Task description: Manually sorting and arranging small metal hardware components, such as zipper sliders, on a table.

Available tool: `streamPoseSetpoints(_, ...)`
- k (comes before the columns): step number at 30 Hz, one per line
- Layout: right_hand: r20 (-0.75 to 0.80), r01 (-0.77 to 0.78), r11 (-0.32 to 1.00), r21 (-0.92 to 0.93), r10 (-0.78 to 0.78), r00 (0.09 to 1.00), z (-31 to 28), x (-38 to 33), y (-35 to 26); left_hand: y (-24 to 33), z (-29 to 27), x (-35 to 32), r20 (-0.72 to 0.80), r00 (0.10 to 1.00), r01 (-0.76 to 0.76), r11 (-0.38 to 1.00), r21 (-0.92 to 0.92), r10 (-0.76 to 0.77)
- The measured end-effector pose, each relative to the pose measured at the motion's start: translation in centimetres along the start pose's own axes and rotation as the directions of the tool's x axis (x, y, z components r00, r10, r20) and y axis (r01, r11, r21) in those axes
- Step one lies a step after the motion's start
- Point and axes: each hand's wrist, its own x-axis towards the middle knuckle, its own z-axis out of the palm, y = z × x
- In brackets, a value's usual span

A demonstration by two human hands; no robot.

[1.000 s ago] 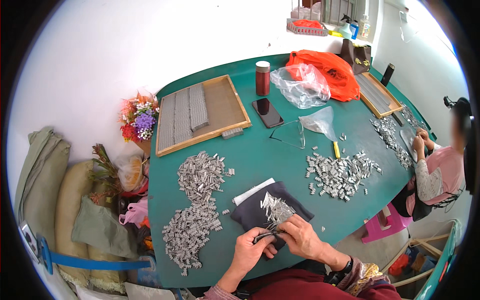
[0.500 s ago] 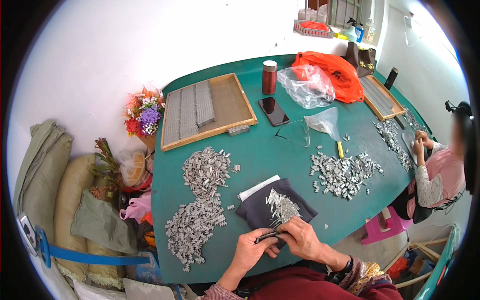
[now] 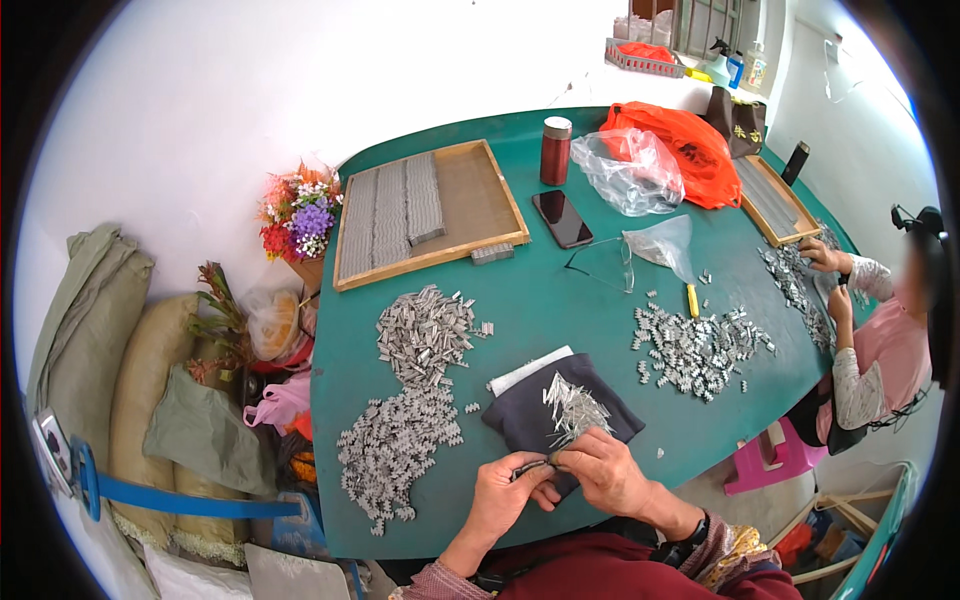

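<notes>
The other person's hand has moved away from their other hand and now reaches out near the end of the small wooden tray on the right. The big green table holds everything here. At its far left is a big wooden tray, partly filled with rows of grey strips. Close to the front lies a folded dark cloth. Left of it, a big heap of grey bits with bumpy edges touches a heap of smoother bits. To the right is a heap of shiny toothed bits.

The left hand and right hand meet at the front edge of the cloth, fingers pinched close. Thin, straight, shiny silver pins lie in a messy pile on the cloth, by the right hand. Smallest is the dark piece, narrow and long, held between both hands. I cannot tell if the right hand has a pin too.
</notes>
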Motion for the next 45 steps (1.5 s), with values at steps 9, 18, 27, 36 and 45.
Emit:
streamPoseSetpoints(9,-0.075,-0.04,0.998,0.049,0.043,0.996,1.1,-0.2,-0.2,0.5,0.4,-0.1,0.003,1.0,-0.014,0.994,0.104,0.014)
streamPoseSetpoints(18,-0.1,-0.131,0.989,0.074,0.138,0.985,1.9,-0.5,-0.5,0.3,-0.1,-0.1,-0.033,0.999,0.005,0.984,0.177,0.001)
streamPoseSetpoints(27,-0.086,-0.18,0.972,0.154,0.195,0.977,2.3,-0.9,-0.3,0.0,-0.6,0.0,0.004,0.999,0.047,0.996,0.079,-0.047)
streamPoseSetpoints(36,0.187,-0.567,0.694,0.443,0.547,0.816,1.7,-1.0,0.0,0.0,-0.9,0.1,-0.003,0.998,0.058,0.998,0.038,-0.058)
streamPoseSetpoints(45,0.25,-0.562,0.722,0.404,0.504,0.827,1.6,-0.3,-0.1,0.0,-0.9,0.0,0.001,0.995,0.096,0.995,-0.007,-0.096)
